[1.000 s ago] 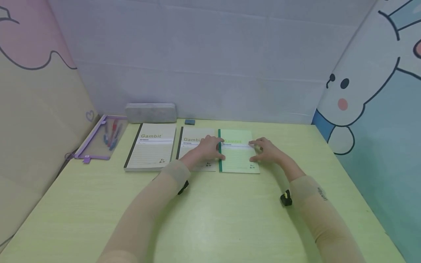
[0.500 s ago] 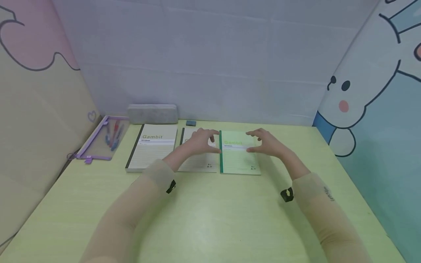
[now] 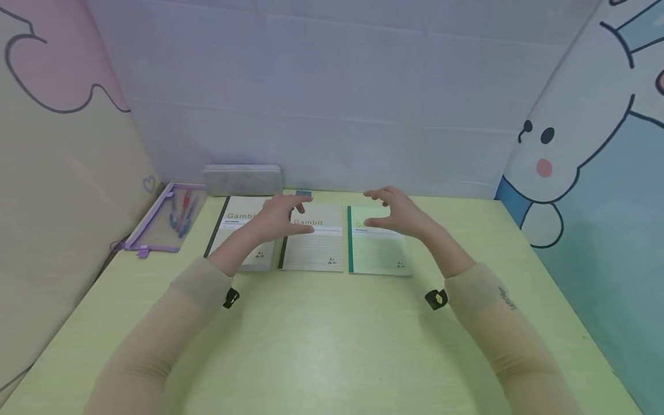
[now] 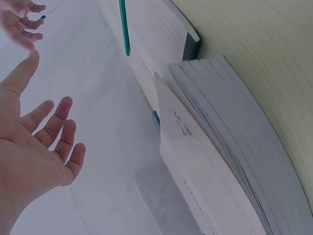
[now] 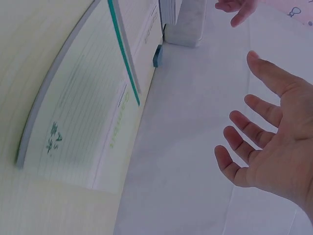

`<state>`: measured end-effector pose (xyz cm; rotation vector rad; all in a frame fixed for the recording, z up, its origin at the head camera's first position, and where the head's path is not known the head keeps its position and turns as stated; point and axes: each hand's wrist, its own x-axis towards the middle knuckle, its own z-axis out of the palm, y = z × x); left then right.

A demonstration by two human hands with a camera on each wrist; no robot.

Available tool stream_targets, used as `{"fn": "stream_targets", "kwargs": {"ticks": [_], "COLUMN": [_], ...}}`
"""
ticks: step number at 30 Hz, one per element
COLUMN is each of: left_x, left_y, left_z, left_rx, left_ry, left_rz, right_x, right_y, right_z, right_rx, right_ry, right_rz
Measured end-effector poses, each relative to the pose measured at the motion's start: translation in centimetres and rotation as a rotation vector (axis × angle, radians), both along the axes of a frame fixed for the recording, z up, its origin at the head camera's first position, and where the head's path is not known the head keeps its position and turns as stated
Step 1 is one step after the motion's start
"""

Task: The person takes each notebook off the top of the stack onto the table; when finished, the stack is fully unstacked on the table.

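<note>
Three Gambit notebooks lie side by side on the table. The leftmost is a thick white notebook [image 3: 259, 262] with a dark spine; in the middle is a thinner white notebook [image 3: 313, 251]. A green notebook [image 3: 381, 256] with a teal spine is on the right. My left hand [image 3: 277, 219] hovers where the two white notebooks meet, partly covering the thick one. Over the top of the green notebook is my right hand [image 3: 398, 214]. Both hands hold nothing; in the wrist views the left fingers [image 4: 62, 111] and right fingers [image 5: 239, 147] are spread and gently bent.
Behind the thick notebook stands a grey pencil case [image 3: 242, 180]. A small blue eraser [image 3: 303, 193] lies near the back edge. At far left is a clear zip pouch [image 3: 155, 230] with purple trim and several pens inside. Walls border the table behind and on both sides.
Both hands have lifted from the sides of the green notebook and shifted left, the left one farther, past the middle notebook toward the thick one. The notebooks stay in place.
</note>
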<state>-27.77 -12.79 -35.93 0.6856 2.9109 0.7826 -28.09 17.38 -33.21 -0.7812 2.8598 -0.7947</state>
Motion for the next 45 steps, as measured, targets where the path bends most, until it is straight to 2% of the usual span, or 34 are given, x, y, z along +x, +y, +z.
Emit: {"fn": "stream_targets", "kwargs": {"ticks": [7,16,21,31,41,45], "left_x": [0.7,1.4,1.5,2.0,1.5,1.3], "left_y": [-3.7,-8.0,-10.5,-15.2,-17.7,-18.7], "left_z": [-0.2,-0.7,-1.5,-3.8,-5.6,-6.3], "left_rx": [0.028,0.071,0.038,0.029,-0.023,-0.033], "left_ry": [0.036,0.106,0.123,0.048,-0.033,-0.091], "left_rz": [0.041,0.115,0.141,0.203,0.23,0.231], "right_x": [0.2,0.1,0.2,0.6,0.6,0.9], "right_y": [-3.8,-8.5,-10.6,-14.0,-17.2,-18.3], "right_z": [0.3,-0.6,-1.6,-4.0,-6.7,-7.6], "right_rx": [-0.012,-0.019,-0.032,-0.038,-0.059,-0.049], "right_ry": [0.016,0.057,0.053,-0.007,-0.122,-0.153], "right_rz": [0.01,0.037,0.046,0.065,0.089,0.114]}}
